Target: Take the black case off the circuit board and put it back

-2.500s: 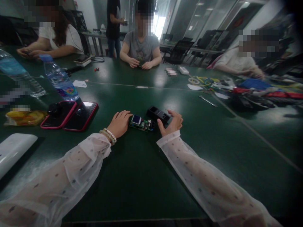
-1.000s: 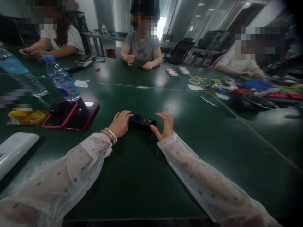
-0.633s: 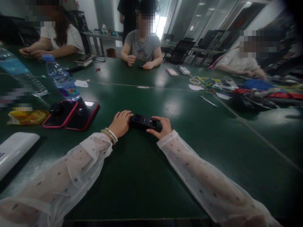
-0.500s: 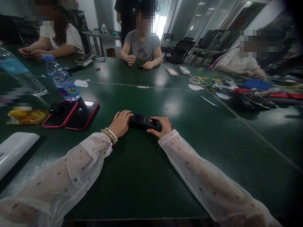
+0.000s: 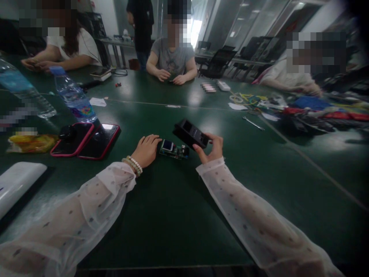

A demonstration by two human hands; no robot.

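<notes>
A black plastic casing [image 5: 188, 134] with cut-outs in its face is tilted above the table, its near right end pinched between the thumb and fingers of my right hand [image 5: 213, 148]. Below and to its left, a small green circuit board [image 5: 174, 151] with a little screen lies on the table. My left hand [image 5: 146, 151], wearing bead bracelets, rests palm down with its fingers stretched out at the board's left end. Whether its fingertips touch the board I cannot tell.
Two phones [image 5: 99, 142] in pink-edged cases, a yellow packet [image 5: 31, 143] and a water bottle [image 5: 75, 100] stand left. A white device [image 5: 21, 182] lies nearer. Toward the right are a wrench [image 5: 253, 123] and tangled cables [image 5: 248, 99]. Several people are around the green table [image 5: 161, 215].
My right hand has lifted the black casing up and to the right, tilting it, and the circuit board now shows beneath. My left hand has hardly moved.
</notes>
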